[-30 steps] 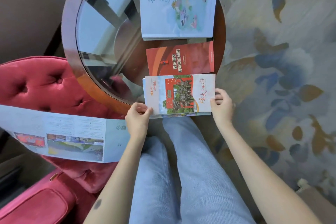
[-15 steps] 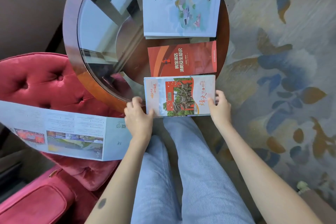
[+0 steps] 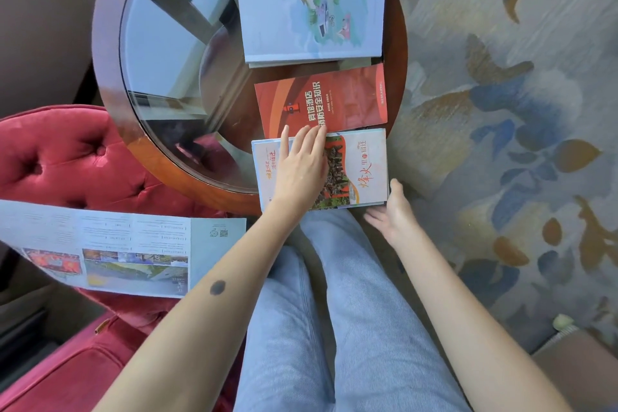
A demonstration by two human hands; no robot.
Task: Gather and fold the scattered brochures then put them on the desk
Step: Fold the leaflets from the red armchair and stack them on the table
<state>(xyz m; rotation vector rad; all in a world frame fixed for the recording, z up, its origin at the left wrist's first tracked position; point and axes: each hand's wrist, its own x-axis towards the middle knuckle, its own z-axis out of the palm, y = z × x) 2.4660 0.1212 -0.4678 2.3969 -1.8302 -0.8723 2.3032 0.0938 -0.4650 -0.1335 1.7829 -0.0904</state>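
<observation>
One unfolded brochure (image 3: 110,254) lies on the red chair (image 3: 67,157), left of the tabletop (image 3: 107,43). Three folded ones lie on the tabletop: the nearest brochure (image 3: 364,170) under the flat left hand (image 3: 301,170), the right hand (image 3: 393,214) relaxed and empty beside its corner; then the red brochure (image 3: 351,100); the pale-blue brochure (image 3: 301,3) farthest.

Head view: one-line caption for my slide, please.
Left hand presses a folded brochure flat at the round table edge, right hand open beside it.

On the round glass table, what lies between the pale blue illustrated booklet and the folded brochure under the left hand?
A red-orange folded brochure lies flat between them in the head view; the fingertips of the left hand reach its near edge.
</observation>
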